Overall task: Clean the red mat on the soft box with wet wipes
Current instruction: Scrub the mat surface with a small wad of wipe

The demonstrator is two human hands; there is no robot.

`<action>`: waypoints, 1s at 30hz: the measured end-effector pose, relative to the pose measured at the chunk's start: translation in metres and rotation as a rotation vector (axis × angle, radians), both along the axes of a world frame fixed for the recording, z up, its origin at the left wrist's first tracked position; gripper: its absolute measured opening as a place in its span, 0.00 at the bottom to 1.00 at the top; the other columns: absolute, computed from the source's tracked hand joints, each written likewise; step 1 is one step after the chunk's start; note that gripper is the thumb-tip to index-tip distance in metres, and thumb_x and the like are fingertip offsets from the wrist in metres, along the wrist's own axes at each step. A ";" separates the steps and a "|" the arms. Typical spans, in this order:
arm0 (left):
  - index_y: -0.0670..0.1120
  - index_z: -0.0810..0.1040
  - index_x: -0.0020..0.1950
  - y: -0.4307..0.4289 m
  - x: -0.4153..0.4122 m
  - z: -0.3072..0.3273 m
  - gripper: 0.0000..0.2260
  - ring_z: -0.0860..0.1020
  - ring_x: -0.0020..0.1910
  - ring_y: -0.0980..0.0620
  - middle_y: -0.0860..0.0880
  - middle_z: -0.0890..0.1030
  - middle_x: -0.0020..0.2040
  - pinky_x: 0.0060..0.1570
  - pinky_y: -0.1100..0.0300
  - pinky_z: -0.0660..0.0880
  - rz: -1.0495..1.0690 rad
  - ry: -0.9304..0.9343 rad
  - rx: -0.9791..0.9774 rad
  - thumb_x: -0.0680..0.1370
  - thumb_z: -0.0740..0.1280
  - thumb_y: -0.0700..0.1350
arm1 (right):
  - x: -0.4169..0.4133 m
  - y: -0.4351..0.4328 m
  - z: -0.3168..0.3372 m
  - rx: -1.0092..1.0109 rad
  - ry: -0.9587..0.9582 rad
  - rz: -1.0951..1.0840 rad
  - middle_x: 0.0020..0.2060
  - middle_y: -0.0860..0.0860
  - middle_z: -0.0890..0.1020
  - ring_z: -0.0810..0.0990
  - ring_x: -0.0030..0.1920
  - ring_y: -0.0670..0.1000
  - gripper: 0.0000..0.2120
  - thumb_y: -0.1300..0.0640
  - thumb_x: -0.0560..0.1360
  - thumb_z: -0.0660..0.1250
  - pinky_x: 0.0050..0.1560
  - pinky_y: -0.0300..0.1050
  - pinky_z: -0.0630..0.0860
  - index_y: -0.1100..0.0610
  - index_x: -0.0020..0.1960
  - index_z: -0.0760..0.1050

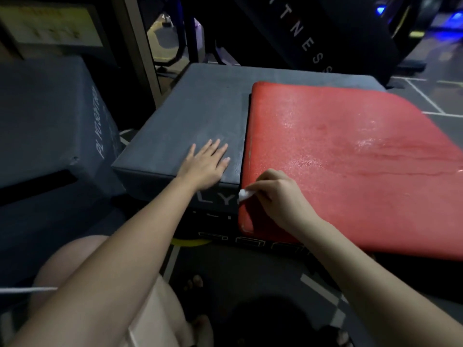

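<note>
The red mat (338, 156) lies on the right half of the dark grey soft box (198, 113) and hangs over its near edge. Wet streaks shine on the mat's right side. My right hand (278, 194) sits at the mat's near left corner, fingers curled round a small white wet wipe (244, 194) that presses against the mat's left edge. My left hand (206, 165) lies flat with straight fingers on the bare grey top of the box, just left of the mat.
A second dark soft box (50, 126) stands to the left, close to the first. Black gym equipment with white lettering (313, 33) rises behind. The floor (263, 279) below has white lines; my knee and feet show at the bottom.
</note>
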State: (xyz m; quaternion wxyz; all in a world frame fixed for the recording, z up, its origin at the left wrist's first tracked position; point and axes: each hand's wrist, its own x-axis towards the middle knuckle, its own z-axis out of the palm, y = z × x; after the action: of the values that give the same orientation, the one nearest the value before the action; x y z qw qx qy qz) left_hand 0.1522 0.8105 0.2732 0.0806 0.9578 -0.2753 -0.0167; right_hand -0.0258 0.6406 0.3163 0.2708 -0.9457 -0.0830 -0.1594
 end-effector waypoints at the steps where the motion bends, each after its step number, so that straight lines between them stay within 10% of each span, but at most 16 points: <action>1: 0.54 0.51 0.84 0.001 -0.001 0.000 0.26 0.45 0.82 0.56 0.54 0.48 0.84 0.80 0.44 0.40 0.001 0.001 -0.004 0.86 0.44 0.60 | 0.002 0.001 0.001 0.000 0.000 -0.017 0.42 0.45 0.77 0.76 0.46 0.50 0.12 0.65 0.74 0.70 0.46 0.41 0.71 0.50 0.49 0.86; 10: 0.54 0.55 0.83 0.002 0.002 -0.007 0.27 0.48 0.82 0.55 0.54 0.52 0.84 0.80 0.43 0.43 -0.009 -0.038 -0.043 0.86 0.44 0.60 | -0.057 0.012 -0.010 -0.054 0.072 0.281 0.46 0.43 0.77 0.74 0.47 0.45 0.14 0.65 0.74 0.70 0.49 0.34 0.71 0.48 0.51 0.85; 21: 0.54 0.54 0.84 0.003 0.002 -0.008 0.27 0.48 0.82 0.55 0.54 0.51 0.84 0.80 0.43 0.42 -0.014 -0.032 -0.033 0.86 0.45 0.60 | -0.059 0.004 -0.018 -0.072 -0.035 0.148 0.47 0.47 0.77 0.74 0.48 0.47 0.12 0.63 0.76 0.70 0.48 0.34 0.70 0.51 0.56 0.84; 30: 0.54 0.56 0.83 0.005 -0.001 -0.007 0.26 0.50 0.82 0.54 0.54 0.53 0.84 0.80 0.45 0.43 0.003 -0.028 -0.044 0.86 0.46 0.59 | -0.072 -0.036 -0.042 -0.297 -0.340 -0.262 0.51 0.55 0.81 0.77 0.49 0.55 0.10 0.64 0.77 0.66 0.47 0.51 0.74 0.60 0.57 0.81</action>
State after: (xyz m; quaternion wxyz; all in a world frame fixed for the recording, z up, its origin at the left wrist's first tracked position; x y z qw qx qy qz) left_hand 0.1509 0.8155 0.2657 0.0978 0.9563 -0.2754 0.0029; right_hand -0.0979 0.6042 0.2748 0.0884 -0.9374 -0.0264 -0.3357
